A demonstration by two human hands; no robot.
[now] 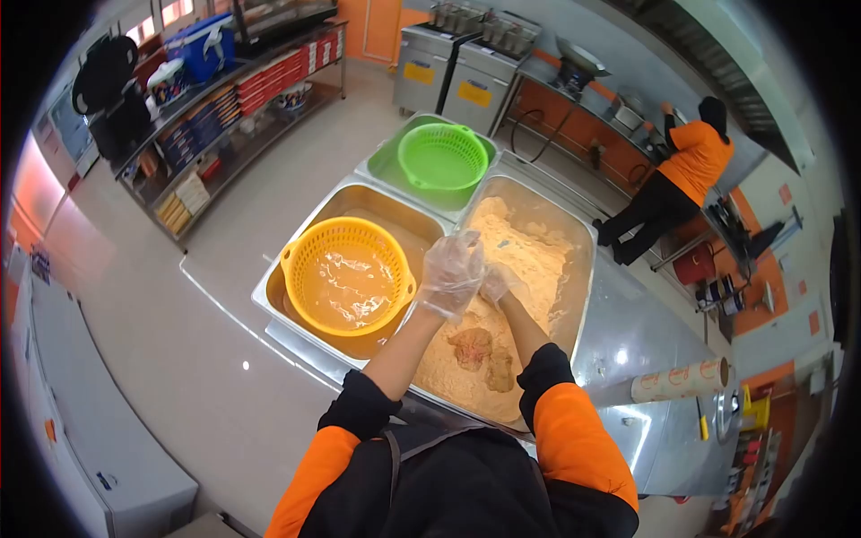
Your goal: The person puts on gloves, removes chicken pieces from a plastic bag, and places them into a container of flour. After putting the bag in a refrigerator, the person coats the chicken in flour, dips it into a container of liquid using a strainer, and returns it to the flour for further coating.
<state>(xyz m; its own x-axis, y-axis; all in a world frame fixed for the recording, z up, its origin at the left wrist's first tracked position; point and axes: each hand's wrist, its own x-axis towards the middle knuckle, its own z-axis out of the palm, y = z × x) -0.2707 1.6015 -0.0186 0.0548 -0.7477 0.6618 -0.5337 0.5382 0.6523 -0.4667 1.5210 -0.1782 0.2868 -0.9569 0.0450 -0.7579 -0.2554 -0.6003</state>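
Observation:
My left hand [453,270], in a clear plastic glove, is over the inner edge of a steel tray [583,296] of pale orange flour [529,260]. Close beside it, my right hand [502,282], gloved too, is low over the flour. The fingers of both hands are too hidden to tell what they hold. Two coated pieces of food [472,348] lie in the flour near my body. Left of my hands, a yellow basket [303,314] sits in a tray [276,285] of cloudy liquid. A green basket [443,160] stands in the far tray [386,154].
A printed roll [677,381] and a yellow-handled tool [702,419] lie on the steel table [628,323] at right. Fryers [475,81] stand behind. A person in orange [695,161] works at the back right counter. Shelving [242,99] holds boxes at left.

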